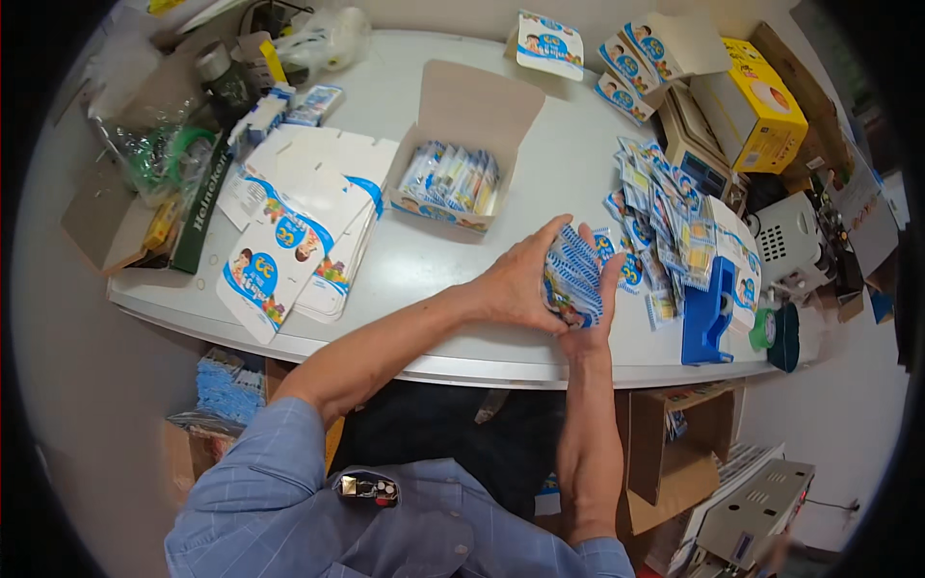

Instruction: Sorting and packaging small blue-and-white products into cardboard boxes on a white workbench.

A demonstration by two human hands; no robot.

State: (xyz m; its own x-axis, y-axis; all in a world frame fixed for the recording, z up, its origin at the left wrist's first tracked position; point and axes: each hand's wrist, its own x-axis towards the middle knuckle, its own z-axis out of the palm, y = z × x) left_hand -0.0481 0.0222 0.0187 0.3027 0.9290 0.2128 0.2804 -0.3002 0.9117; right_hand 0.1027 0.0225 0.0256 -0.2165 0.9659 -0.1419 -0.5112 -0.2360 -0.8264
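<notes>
Between my two hands is a stack of small blue-and-white sachets (572, 279), their crimped edges lined up and facing upward. My left hand (525, 275) wraps its left side, with the thumb along the top. My right hand (599, 303) closes on the stack from the right, fingers pointing away from me. Just right of my hands lies a loose heap of the same sachets (665, 217). Farther off to the left stands an open carton (445, 217) with its lid raised, holding a row of upright sachets (450, 176).
Flat printed cartons (275, 250) are piled at left, beside a green box (202, 207). A blue tape dispenser (710, 313) sits near the right front edge. Behind it are a scale (699, 144), a yellow box (761, 111) and filled cartons (636, 67). Another carton (549, 48) stands at the back.
</notes>
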